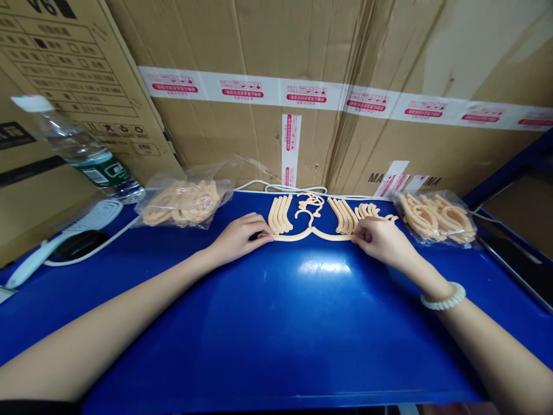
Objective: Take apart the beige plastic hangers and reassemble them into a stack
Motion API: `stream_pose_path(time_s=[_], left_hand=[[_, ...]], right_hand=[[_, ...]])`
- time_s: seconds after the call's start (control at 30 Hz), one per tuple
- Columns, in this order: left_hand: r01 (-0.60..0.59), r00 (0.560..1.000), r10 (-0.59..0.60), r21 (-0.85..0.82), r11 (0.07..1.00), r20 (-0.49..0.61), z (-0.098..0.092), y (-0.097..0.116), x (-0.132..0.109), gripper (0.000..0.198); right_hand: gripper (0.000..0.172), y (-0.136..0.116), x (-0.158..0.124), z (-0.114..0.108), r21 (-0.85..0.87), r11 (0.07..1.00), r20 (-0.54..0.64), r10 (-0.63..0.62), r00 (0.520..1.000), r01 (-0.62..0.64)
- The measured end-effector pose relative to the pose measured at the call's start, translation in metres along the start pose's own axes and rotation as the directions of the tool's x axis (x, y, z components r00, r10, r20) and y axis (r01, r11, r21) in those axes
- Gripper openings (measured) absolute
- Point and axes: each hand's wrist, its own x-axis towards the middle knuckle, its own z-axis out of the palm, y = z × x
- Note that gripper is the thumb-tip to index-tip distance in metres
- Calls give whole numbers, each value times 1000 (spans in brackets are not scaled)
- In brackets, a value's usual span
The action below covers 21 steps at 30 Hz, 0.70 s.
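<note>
The glossy blue bench (285, 323) carries a peach plastic hanger with a curled hook (311, 230) at the wearer's twelve o'clock. The left hand (244, 235) pinches its nine-o'clock end in its grip; the right hand (382, 237), its three-o'clock end. Uneven pulling could part its centre; a nudge forward could scatter the curved peach plastic bars (283, 214) just beyond, at eleven and one.

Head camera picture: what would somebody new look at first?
Probably the shiny blue table, filling the lower middle. Next, near its far edge, the left hand and right hand hold opposite ends of a peach hanger. Behind them, white-and-red tape runs across big cardboard.
</note>
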Motion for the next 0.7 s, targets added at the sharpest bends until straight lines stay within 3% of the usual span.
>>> stream_pose_path(time_s=[0.23, 0.5, 0.7], left_hand=[[2, 1000, -1, 61, 998, -19, 0, 4, 0, 20], [28, 999, -27, 7, 1000, -32, -2, 4, 1, 18], [178, 975, -190, -105, 978, -114, 0, 1, 0, 20]], right_hand=[[7, 5, 1, 0, 32, 999, 14, -3, 1000, 3], [9, 8, 1, -5, 24, 998, 19, -60, 998, 59], [13, 14, 2, -5, 37, 999, 83, -16, 996, 13]])
